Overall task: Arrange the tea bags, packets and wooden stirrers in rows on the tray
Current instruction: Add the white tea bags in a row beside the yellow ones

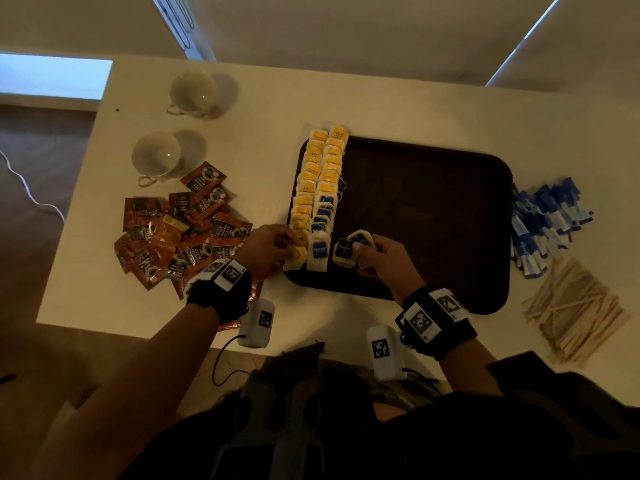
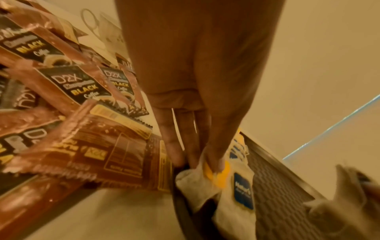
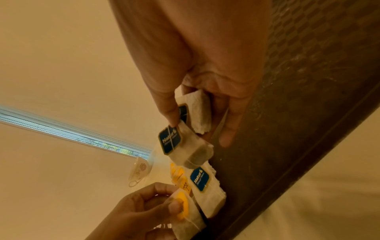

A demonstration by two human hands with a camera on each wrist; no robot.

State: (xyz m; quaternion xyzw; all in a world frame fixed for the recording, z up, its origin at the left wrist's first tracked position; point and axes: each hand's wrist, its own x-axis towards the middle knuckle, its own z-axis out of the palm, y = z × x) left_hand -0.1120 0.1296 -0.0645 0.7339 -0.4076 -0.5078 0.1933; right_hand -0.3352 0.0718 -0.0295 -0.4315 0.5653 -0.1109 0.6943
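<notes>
Looking down from the head cam: dark brown rectangular plastic tray (image 1: pixel 433 216) sits on the pale surface (image 1: pixel 263 109), with two rows of paper tea bags (image 1: pixel 317 188) along its left edge. Brown coffee packets (image 1: pixel 180 230) are heaped left of the tray; blue sachets (image 1: pixel 547 220) and thin wooden stirrers (image 1: pixel 571 306) lie to its right.

Left wrist cam: left hand (image 2: pixel 191 81) pinches a yellow-tagged tea bag (image 2: pixel 216 175) at the tray's near-left corner.

Right wrist cam: right hand (image 3: pixel 205 65), grip clenched round a small stack of blue-tagged tea bags (image 3: pixel 185 138) just over the tray.
</notes>
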